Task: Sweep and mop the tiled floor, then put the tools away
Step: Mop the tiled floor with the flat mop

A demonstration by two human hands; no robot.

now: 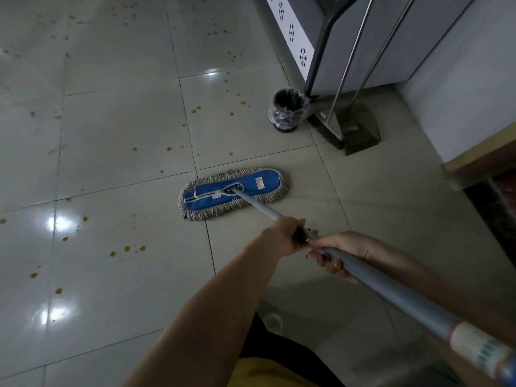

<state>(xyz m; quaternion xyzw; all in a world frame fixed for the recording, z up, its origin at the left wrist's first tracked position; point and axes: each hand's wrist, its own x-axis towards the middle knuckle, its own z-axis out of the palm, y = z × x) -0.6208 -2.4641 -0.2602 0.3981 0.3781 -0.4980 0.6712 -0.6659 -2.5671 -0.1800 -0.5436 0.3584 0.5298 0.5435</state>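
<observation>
A flat mop with a blue head and a grey fringe (234, 193) lies on the pale tiled floor (117, 169) near the middle of the view. Its grey metal handle (391, 293) runs down to the lower right. My left hand (284, 238) grips the handle at a black collar. My right hand (339, 254) grips the handle just behind the left one. Several small orange-brown spots (127, 248) dot the tiles left of and beyond the mop head.
A small black bin lined with clear plastic (289, 110) stands beyond the mop. A broom and a long-handled dustpan (354, 127) lean against a grey cabinet (349, 46) at the upper right. A white wall and a wooden-edged ledge (480, 160) are on the right.
</observation>
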